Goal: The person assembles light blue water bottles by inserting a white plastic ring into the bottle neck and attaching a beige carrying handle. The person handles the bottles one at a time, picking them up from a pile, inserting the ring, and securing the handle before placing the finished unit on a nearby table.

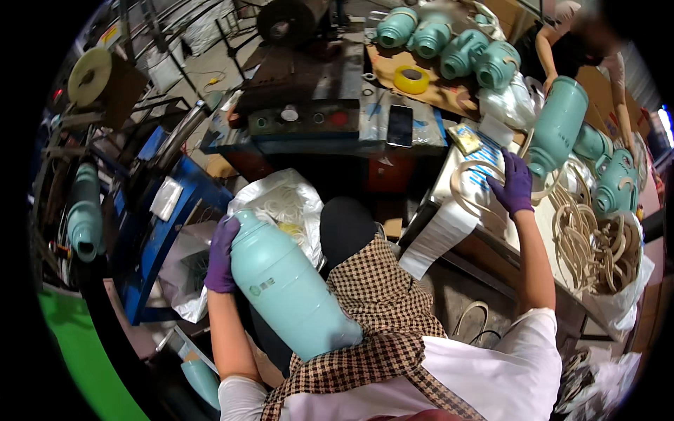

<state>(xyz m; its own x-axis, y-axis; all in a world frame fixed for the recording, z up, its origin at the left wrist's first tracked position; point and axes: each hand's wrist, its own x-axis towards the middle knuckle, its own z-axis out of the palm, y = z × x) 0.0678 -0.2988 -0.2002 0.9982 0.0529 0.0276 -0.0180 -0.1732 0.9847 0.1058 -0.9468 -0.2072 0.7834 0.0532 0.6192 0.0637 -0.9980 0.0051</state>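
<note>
- Where a teal, bottle-shaped flask casing lies tilted on the brown-checked fabric apron, the purple-gloved left hand clasps its shoulder.
- Well apart, the purple-gloved right hand is at a cream, looped band; its grip I cannot tell.

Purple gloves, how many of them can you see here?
2 gloves: one on the left hand, against the teal flask; one on the right hand, at the looped beige strip. More could be hidden.

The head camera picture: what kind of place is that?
It's probably a small factory or workshop. There are many matching pale green flasks, a heap of curved beige strips, and a wide yellow roll of tape on cardboard.
</note>
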